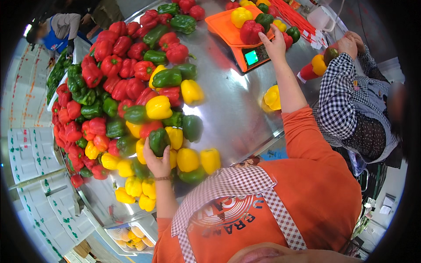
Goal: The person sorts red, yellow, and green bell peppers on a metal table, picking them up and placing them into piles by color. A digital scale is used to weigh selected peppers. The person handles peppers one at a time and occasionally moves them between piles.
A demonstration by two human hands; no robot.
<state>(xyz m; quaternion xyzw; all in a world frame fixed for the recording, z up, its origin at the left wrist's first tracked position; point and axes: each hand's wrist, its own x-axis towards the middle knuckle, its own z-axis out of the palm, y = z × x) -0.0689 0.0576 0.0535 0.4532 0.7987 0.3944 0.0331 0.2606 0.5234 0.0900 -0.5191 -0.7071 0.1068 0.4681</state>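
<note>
My left hand point(158, 161) is closed around a dark green bell pepper point(159, 142) at the near edge of a large pile of red, green and yellow peppers. Farther off on the right, my right hand point(274, 41) has its fingers at a red bell pepper point(251, 32) on the orange pan of a digital scale point(227, 28); whether it grips the pepper or only touches it I cannot tell. A yellow pepper point(241, 17) and a dark green one point(264, 21) share the pan. The scale's display point(252, 57) is lit green.
A steel table point(223, 128) carries everything. One yellow pepper point(272, 98) lies beside my right forearm. At right a co-worker's hands point(347, 46) hold packed peppers point(319, 65); red net bags point(294, 19) lie beyond the scale. A crate point(148, 227) stands below the near left edge.
</note>
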